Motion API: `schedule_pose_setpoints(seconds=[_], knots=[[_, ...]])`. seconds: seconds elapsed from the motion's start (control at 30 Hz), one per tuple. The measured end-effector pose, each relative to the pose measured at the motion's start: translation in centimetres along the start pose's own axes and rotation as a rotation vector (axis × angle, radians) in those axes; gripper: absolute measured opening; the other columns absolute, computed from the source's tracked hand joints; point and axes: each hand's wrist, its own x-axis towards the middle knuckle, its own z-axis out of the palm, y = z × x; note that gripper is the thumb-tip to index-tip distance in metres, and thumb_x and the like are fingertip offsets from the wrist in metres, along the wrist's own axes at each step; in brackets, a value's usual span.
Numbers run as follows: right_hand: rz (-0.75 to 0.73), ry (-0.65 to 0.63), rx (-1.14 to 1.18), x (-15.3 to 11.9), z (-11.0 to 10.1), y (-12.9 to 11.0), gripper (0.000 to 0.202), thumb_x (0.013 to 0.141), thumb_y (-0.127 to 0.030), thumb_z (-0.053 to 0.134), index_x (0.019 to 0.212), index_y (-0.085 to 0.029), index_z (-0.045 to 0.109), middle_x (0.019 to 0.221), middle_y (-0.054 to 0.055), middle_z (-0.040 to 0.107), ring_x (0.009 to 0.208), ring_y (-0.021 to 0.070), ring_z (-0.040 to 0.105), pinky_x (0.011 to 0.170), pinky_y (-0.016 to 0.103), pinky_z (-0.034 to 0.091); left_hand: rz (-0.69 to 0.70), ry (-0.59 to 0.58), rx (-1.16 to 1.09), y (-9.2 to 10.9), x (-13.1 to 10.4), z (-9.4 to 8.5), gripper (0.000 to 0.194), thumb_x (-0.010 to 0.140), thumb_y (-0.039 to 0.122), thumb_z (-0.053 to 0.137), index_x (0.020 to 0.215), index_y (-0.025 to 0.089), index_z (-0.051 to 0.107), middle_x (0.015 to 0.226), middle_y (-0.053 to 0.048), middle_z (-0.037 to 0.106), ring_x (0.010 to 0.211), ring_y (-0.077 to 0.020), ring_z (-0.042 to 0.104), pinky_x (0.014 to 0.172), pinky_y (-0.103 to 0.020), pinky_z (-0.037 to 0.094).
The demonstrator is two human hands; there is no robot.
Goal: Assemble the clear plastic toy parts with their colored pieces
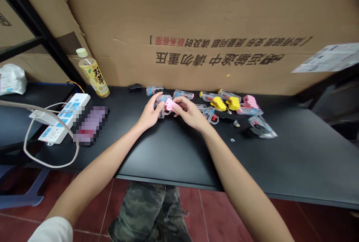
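My left hand (pixel 153 112) is closed around a clear plastic toy gun (pixel 161 112) with blue bits inside, held just above the black table. My right hand (pixel 189 112) pinches a pink plastic piece (pixel 173 106) between thumb and fingers. The pink piece lies against the right side of the clear body, and its rounded end is near my left thumb. Whether the two are joined cannot be made out. Behind my hands lie another clear toy gun (pixel 154 90) and a clear piece with a pink tip (pixel 183 94). My fingers hide part of both held things.
Right of my hands lie clear toy guns with yellow parts (pixel 218 103), a pink block (pixel 250 101), black pieces (pixel 224 116) and a clear bag (pixel 263 126). Leftward are a drink bottle (pixel 94 73), a power strip (pixel 66 116) and a phone (pixel 91 124). Cardboard (pixel 196 17) stands behind.
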Motion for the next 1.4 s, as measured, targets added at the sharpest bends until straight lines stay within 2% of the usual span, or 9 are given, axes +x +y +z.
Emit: schedule_pose_setpoints(seconds=[0.1,0.27,0.6,0.7,0.87,1.0,1.2,1.4], knots=[[-0.001,0.019,0.035,0.1,0.7,0.1,0.04,0.088,-0.06,0.068,0.104,-0.025,0.059,0.103,0.005,0.066,0.087,0.0207,0.066,0.067,0.034,0.061,-0.014,0.034,-0.008,-0.2,-0.1,0.3,0.047,0.1,0.046,0.052,0.141,0.022,0.052,0.148,-0.013,0.059,0.132,-0.0255,0.06,0.114,-0.043,0.046],[0.035,0.061,0.047,0.3,1.1,0.1,0.039,0.085,-0.06,0.069,0.098,-0.024,0.06,0.096,0.005,0.067,0.081,0.0201,0.065,0.062,0.033,0.058,-0.039,0.061,-0.037,-0.3,-0.1,0.5,0.043,0.099,0.041,0.054,0.137,0.021,0.055,0.146,-0.013,0.061,0.131,-0.0254,0.061,0.113,-0.043,0.047],[0.087,0.072,0.146,0.0,0.4,-0.4,0.039,0.079,-0.058,0.078,0.089,-0.023,0.064,0.087,0.003,0.07,0.075,0.0173,0.064,0.072,0.036,0.058,0.028,0.02,-0.062,0.5,0.0,0.2,0.047,0.097,0.052,0.057,0.135,0.023,0.06,0.141,-0.011,0.065,0.119,-0.025,0.067,0.106,-0.042,0.052],[0.125,0.081,0.2,0.0,0.5,-0.4,0.04,0.076,-0.056,0.081,0.087,-0.022,0.065,0.085,0.002,0.069,0.074,0.016,0.064,0.074,0.034,0.057,0.044,0.068,-0.027,0.8,-0.2,0.4,0.043,0.097,0.048,0.059,0.132,0.022,0.062,0.138,-0.011,0.067,0.121,-0.0254,0.066,0.107,-0.042,0.052],[0.12,0.117,0.28,0.0,1.4,-0.3,0.04,0.077,-0.055,0.082,0.092,-0.021,0.069,0.095,0.004,0.072,0.083,0.0158,0.066,0.081,0.033,0.056,0.085,0.178,0.061,0.7,-0.5,0.7,0.038,0.098,0.041,0.06,0.129,0.021,0.063,0.137,-0.012,0.067,0.127,-0.0251,0.064,0.11,-0.041,0.049],[0.114,0.176,0.324,0.2,2.1,0.0,0.042,0.074,-0.056,0.084,0.088,-0.02,0.069,0.088,0.004,0.072,0.077,0.0153,0.064,0.076,0.033,0.054,0.092,0.2,0.046,0.6,-0.6,1.0,0.037,0.097,0.039,0.061,0.128,0.02,0.063,0.136,-0.013,0.068,0.126,-0.0252,0.064,0.109,-0.041,0.05],[0.115,0.182,0.317,0.3,1.7,0.0,0.042,0.071,-0.056,0.086,0.085,-0.021,0.068,0.081,0.001,0.069,0.074,0.0148,0.063,0.074,0.032,0.052,0.016,0.143,-0.082,0.7,-0.3,0.6,0.038,0.095,0.039,0.064,0.128,0.019,0.064,0.135,-0.011,0.069,0.116,-0.0246,0.069,0.103,-0.039,0.054],[0.13,0.056,0.292,0.1,-0.1,-1.0,0.043,0.072,-0.058,0.086,0.083,-0.021,0.067,0.079,0.0,0.066,0.071,0.0134,0.06,0.072,0.031,0.051,-0.098,-0.044,-0.355,0.9,0.1,-0.2,0.046,0.091,0.041,0.07,0.13,0.019,0.065,0.118,-0.01,0.074,0.095,-0.0216,0.073,0.083,-0.035,0.062]])
